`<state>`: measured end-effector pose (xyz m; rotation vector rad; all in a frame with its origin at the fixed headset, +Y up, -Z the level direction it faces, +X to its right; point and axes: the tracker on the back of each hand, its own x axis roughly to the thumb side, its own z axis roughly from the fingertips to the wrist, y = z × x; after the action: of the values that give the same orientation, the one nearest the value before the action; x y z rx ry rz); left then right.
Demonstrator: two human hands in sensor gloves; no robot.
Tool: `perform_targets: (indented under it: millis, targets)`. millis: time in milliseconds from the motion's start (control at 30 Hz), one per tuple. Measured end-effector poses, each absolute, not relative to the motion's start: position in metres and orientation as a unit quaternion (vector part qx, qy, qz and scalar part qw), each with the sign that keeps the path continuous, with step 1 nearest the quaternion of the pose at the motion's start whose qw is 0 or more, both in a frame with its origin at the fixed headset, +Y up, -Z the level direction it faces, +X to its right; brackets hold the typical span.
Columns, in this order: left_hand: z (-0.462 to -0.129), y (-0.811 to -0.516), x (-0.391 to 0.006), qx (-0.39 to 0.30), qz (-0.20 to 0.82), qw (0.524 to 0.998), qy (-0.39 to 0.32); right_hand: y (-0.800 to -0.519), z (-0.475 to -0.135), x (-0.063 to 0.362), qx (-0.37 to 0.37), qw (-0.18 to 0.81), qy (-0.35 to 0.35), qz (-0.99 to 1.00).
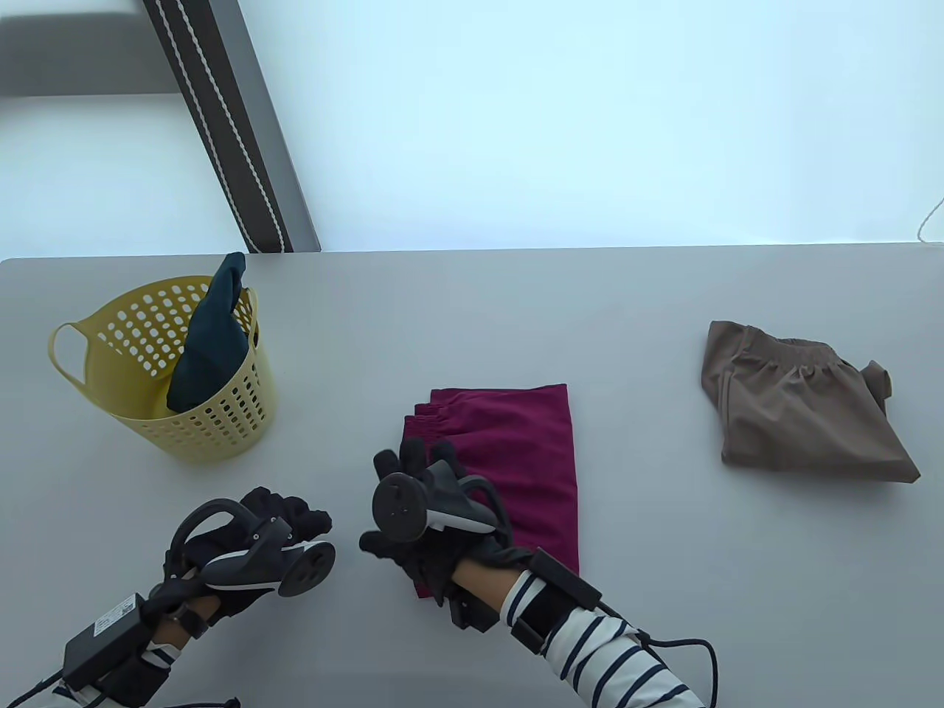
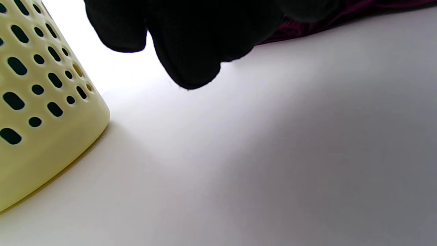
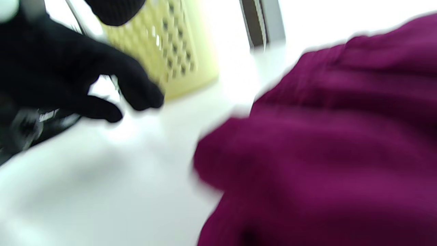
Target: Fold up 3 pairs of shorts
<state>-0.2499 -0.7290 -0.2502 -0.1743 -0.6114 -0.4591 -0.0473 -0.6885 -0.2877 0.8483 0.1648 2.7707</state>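
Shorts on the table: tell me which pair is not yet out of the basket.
The dark teal shorts, standing bunched in the yellow basket. The maroon and brown pairs lie folded on the table.

Bright backlight, soft shadows, blurred right wrist view

Magenta shorts (image 1: 516,450), taupe shorts (image 1: 796,402), dark teal shorts (image 1: 210,332) in a pale yellow perforated basket (image 1: 221,413); black gloves (image 1: 420,546), navy-striped white sleeve (image 1: 612,656), grey table (image 1: 516,310).
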Motion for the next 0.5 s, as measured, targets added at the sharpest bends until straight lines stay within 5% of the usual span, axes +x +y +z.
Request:
perform_targets:
  millis: [133,267,367,500]
  targets:
    - [-0.251,-0.726,-0.25,-0.082,-0.217,0.926,-0.297,-0.665,-0.32,0.008,0.179,0.119,-0.026,0.976]
    - [-0.252,-0.725,-0.249,-0.08,-0.215,0.927,-0.298,-0.692,-0.365,0.084,-0.004,0.201,0.098,0.975]
    - [-0.254,-0.726,-0.25,-0.083,-0.215,0.927,-0.297,-0.735,-0.378,0.133,-0.156,0.368,0.194,0.896]
    - [-0.259,-0.732,-0.255,-0.098,-0.208,0.93,-0.288,-0.766,-0.38,0.143,-0.169,0.329,0.243,0.897]
